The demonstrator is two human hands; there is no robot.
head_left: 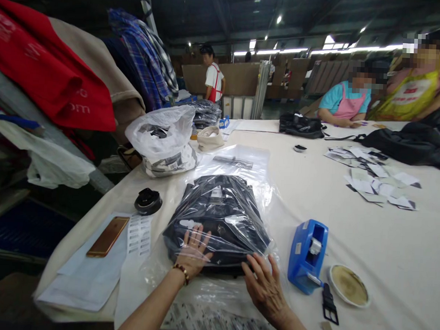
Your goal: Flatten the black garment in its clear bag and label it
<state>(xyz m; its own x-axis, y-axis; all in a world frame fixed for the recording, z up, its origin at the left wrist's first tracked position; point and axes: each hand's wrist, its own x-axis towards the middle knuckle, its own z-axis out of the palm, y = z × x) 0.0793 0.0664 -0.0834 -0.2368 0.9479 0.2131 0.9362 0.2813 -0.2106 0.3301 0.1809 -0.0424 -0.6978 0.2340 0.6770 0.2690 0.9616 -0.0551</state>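
Left hand point(192, 251) flat, palm down, fingers spread and pointing away; beaded bracelet at wrist; bare forearm rising from lower edge. Right hand point(264, 283) palm down, fingers splayed, angled inward toward left, close beside it.

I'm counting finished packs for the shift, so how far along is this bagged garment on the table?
Done: the folded dark garment already lies inside the clear plastic bag. In hand: the left hand presses flat on the bag's near end and the right hand rests at its near edge. Left: no tape shows on the bag; the blue tape dispenser stands untouched beside the right hand.
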